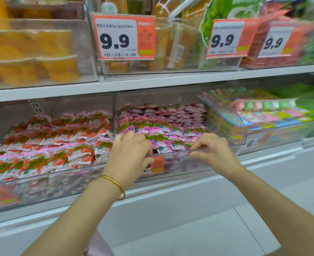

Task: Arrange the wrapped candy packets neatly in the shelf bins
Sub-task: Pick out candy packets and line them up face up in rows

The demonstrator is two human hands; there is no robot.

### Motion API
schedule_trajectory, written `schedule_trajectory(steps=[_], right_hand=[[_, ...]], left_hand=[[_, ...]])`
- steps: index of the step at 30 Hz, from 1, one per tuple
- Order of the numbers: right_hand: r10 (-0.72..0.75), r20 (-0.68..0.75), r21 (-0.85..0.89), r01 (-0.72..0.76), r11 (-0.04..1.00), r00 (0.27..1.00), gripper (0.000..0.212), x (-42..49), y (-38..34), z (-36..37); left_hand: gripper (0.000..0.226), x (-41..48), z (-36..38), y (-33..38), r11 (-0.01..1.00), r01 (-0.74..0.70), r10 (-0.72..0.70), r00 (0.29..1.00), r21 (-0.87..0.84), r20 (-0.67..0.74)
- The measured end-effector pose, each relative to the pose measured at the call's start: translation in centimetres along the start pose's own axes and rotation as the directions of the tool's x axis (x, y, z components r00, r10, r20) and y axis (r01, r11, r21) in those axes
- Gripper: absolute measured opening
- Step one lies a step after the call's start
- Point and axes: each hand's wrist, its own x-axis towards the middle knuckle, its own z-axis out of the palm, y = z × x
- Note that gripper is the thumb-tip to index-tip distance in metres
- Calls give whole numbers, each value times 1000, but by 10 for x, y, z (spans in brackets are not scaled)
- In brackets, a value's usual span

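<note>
Clear acrylic middle bin (172,154), straight-walled box with a thin hard front rim, sits on the white lower shelf (263,154). It is packed with pink-purple candy packets (167,122): small glossy crinkled pillows with sealed ends, in flat overlapping rows at the far side, looser near the rim.

Left hand (132,152) is curled over the near-left part of the front rim, thumb on the outer face beside the orange price tag (157,163). Its fingertips dip behind the rim, touching the nearest packets. Thin gold bangle (113,182) on that wrist.

Right hand (211,148) pinches the same rim further right, bent fingers on top and thumb below on the outside.

Left bin (41,183), same clear plastic, shares a wall with the middle one and holds red-and-white packets (47,145) in slanted rows. Right bin (263,139) holds pink and green sweets, blurred.

White upper shelf (152,82) overhangs the bins, leaving a gap above the stacked packets. Grey tiled floor (189,228) lies open near the shelf base.
</note>
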Motion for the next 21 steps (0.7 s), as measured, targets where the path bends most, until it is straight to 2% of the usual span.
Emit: schedule_trajectory(steps=[4, 8, 11, 15, 19, 21], right_hand=[[-21, -44, 71, 24, 997, 999, 30, 5, 5, 4], [-60, -64, 97, 66, 993, 996, 16, 16, 3, -3], [-48, -51, 102, 53, 993, 998, 14, 27, 2, -8], [3, -37, 101, 1, 995, 999, 17, 31, 3, 1], [26, 11, 72, -27, 997, 1000, 34, 28, 9, 1], [43, 29, 67, -45, 997, 999, 29, 24, 12, 3]], left_hand=[[16, -2, 5, -3, 995, 7, -13, 998, -96, -65], [21, 1, 8, -4, 993, 8, -23, 992, -119, -126], [21, 6, 8, -4, 995, 30, -45, 987, -94, -156], [20, 12, 12, -4, 996, 72, -78, 990, -60, -118], [26, 13, 20, -1, 998, 59, -58, 998, 17, -27], [24, 12, 20, 0, 998, 54, -54, 999, 36, 2]])
